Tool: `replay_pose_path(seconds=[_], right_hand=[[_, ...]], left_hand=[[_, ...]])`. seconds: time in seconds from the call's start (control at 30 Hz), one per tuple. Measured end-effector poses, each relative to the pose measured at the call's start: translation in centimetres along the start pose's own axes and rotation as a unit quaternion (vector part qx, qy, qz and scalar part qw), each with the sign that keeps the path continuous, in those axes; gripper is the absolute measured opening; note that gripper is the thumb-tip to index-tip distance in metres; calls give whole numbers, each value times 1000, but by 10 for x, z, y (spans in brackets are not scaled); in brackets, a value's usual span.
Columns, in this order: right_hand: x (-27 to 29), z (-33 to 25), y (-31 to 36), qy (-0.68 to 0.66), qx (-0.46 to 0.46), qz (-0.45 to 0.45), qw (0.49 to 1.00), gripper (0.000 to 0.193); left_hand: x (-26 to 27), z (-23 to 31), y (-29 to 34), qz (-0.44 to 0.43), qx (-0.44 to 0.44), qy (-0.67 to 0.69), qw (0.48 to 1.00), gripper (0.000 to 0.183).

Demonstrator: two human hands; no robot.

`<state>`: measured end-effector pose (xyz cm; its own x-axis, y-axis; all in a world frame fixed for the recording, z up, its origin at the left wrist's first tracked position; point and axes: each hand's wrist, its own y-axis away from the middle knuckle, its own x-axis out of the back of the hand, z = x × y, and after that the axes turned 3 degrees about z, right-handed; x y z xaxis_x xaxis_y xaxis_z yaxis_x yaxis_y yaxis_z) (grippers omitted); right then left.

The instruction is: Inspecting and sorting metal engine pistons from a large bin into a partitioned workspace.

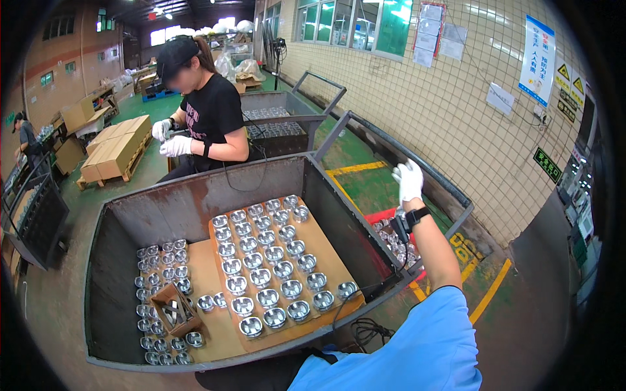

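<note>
My right hand (pixel 409 181), in a white glove, is raised beyond the right side of a metal cart (pixel 140 218). Its fingers look loosely spread, and no object shows in them. Below it, a red crate (pixel 378 216) of silver metal parts stands on the floor, partly hidden by my forearm. Inside the cart, rows of shiny pistons (pixel 282 270) stand on a brown cardboard sheet (pixel 326 242). More pistons (pixel 168 259) fill the lower level at the left, around a small brown box (pixel 189 326) holding metal pieces. My left hand is out of the picture.
Across the cart sits a co-worker (pixel 218 114) in white gloves, hands together. A second cart (pixel 261 101) with parts stands behind. Cartons on a pallet (pixel 117 146) are at the left. A handle bar (pixel 417 173) runs along the right; cables (pixel 372 332) hang near me.
</note>
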<state>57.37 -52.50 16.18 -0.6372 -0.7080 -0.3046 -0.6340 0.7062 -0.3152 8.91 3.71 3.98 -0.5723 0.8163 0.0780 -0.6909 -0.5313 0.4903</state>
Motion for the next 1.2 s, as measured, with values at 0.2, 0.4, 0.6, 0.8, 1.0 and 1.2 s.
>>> replay_pose_path(seconds=[0.2, 0.4, 0.6, 0.8, 1.0, 1.2], right_hand=[[-117, -28, 91, 132, 66, -241, 959, 44], [-200, -5, 196, 238, 82, -515, 820, 34], [-255, 113, 328, 174, 91, -813, 549, 33], [-298, 189, 526, 181, 6, -908, 378, 31], [-273, 325, 679, 209, 265, -902, 268, 29], [-258, 479, 672, 158, 334, -890, 267, 56]], left_hand=[[-16, 17, 23, 44, 9, 6, 999, 43], [-19, 24, 49, 108, 13, 14, 994, 35], [-17, 4, 75, 175, 52, 34, 983, 36], [-24, -5, 90, 226, 106, 84, 965, 40], [-36, -9, 114, 261, 135, 127, 947, 40], [-42, -28, 125, 245, 117, 237, 933, 36]])
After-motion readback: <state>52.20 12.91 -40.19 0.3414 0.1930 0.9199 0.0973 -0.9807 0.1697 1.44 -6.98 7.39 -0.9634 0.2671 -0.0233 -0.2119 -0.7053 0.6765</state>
